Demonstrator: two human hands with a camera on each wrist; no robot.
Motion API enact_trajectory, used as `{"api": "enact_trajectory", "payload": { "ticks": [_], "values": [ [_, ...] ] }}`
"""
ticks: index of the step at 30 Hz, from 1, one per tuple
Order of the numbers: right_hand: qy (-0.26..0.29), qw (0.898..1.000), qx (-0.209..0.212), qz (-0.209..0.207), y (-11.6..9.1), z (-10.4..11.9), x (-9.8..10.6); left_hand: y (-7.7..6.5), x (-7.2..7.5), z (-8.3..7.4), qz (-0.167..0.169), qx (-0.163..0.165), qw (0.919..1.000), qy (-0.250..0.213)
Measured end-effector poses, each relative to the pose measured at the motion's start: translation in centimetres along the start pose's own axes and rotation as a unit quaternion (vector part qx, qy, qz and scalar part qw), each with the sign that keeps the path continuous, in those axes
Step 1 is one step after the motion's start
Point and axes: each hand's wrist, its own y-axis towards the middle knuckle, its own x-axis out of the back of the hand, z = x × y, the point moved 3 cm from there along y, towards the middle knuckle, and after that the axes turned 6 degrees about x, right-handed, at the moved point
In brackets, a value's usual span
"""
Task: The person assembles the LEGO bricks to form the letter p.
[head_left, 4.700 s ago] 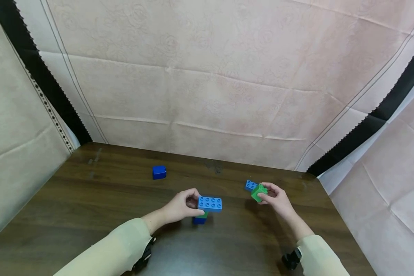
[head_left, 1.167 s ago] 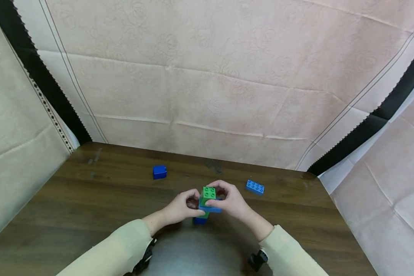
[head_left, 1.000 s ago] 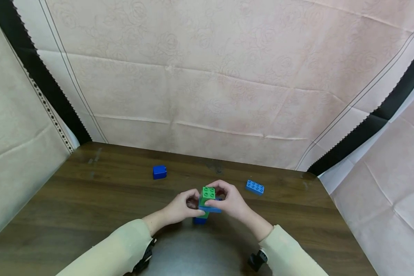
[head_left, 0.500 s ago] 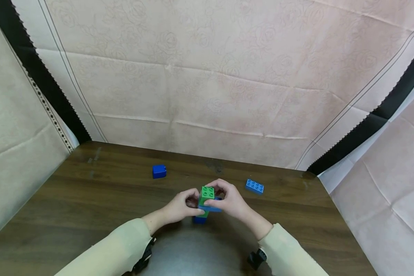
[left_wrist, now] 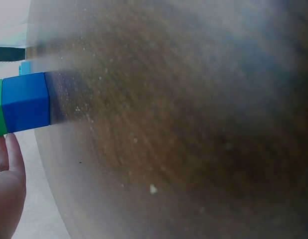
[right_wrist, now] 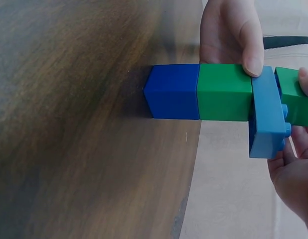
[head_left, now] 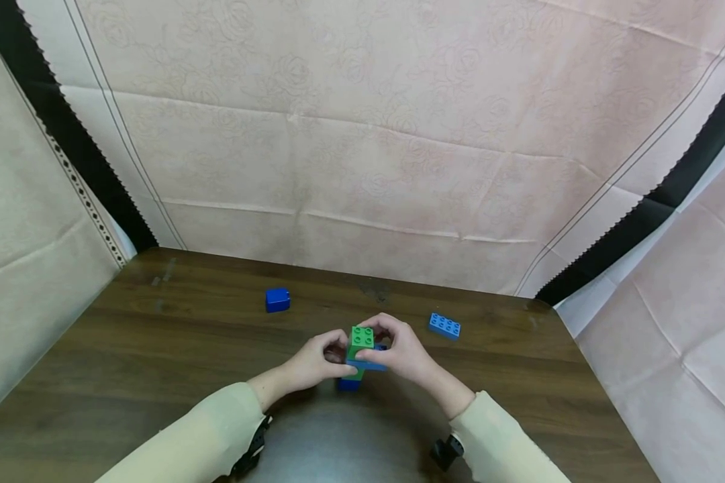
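Observation:
A stack of toy building bricks stands upright on the table: a dark blue brick (right_wrist: 174,92) at the bottom, a green brick (right_wrist: 224,94) above it, then a flat light blue brick (right_wrist: 267,114) jutting out to the right. My left hand (head_left: 314,363) grips the stack from the left, its thumb where the green and light blue bricks meet. With thumb and fingers, my right hand (head_left: 406,350) pinches a second green brick (head_left: 361,339) at the left end of the light blue one. In the right wrist view this upper green brick sits slightly askew, close against the studs.
On the wooden table (head_left: 187,335), a loose dark blue brick (head_left: 277,300) lies at the back left. Another flat light blue brick (head_left: 444,325) lies to the right, beyond my right hand. A pale cloth wall (head_left: 350,168) rises behind the table's far edge.
Since the earliest frame, my right hand has carried the green brick leftward from beside the loose light blue brick onto the stack's top. Over the last second both hands stay nearly still.

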Motion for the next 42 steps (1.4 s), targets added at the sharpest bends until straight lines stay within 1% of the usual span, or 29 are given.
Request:
{"api": "enact_trajectory", "payload": {
  "ticks": [13, 19, 24, 32, 39, 42],
  "values": [
    [-0.020, 0.999, 0.019, -0.022, -0.34, -0.18, -0.36, 0.08, -0.01, 0.10, -0.001, -0.007, 1.0000, 0.001],
    [-0.028, 0.999, 0.020, -0.017, -0.24, 0.03, -0.31, 0.12, 0.03, 0.14, 0.003, -0.011, 0.9999, -0.004],
    [-0.031, 0.999, 0.016, -0.015, -0.22, -0.05, -0.26, 0.16, -0.02, 0.16, 0.003, -0.009, 0.9999, -0.004],
    [-0.041, 0.999, 0.023, -0.005, -0.34, 0.09, -0.31, -0.03, -0.09, 0.30, 0.002, -0.002, 1.0000, -0.001],
    [-0.033, 0.999, 0.020, -0.011, -0.56, -0.26, -0.23, 0.06, -0.29, 0.16, -0.002, -0.004, 1.0000, 0.004],
    [-0.027, 1.000, 0.012, -0.010, -0.35, -0.26, -0.24, -0.04, 0.00, -0.19, -0.005, -0.006, 0.9999, 0.012]
  ]
}}
